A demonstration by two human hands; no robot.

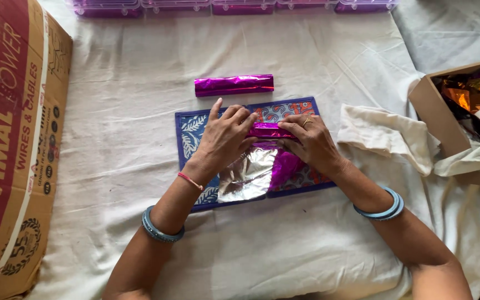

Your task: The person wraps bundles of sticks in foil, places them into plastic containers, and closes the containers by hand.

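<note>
Foil roll (270, 131), shiny purple, sits pinched between my two hands on a blue-edged patterned mat (193, 130). My left hand (223, 139) curls its fingers (240, 118) over the roll's left end, pressing down; my right hand (309, 141) grips the right end, fingers bent tight around it. Just below my fingertips, a loose foil sheet (251, 175) trails off the roll, silver side up, purple beyond it. Above my fingers, apart from them, lies a finished purple roll (234, 85) on the white cloth (129, 122). Far to the left of my left hand stands a tall cardboard box (12, 155), red and tan with printed lettering. Right of my right hand, an open box (445, 111) holds crumpled orange and purple foil. A row of purple plastic cases (240, 6) lines the far edge.
</note>
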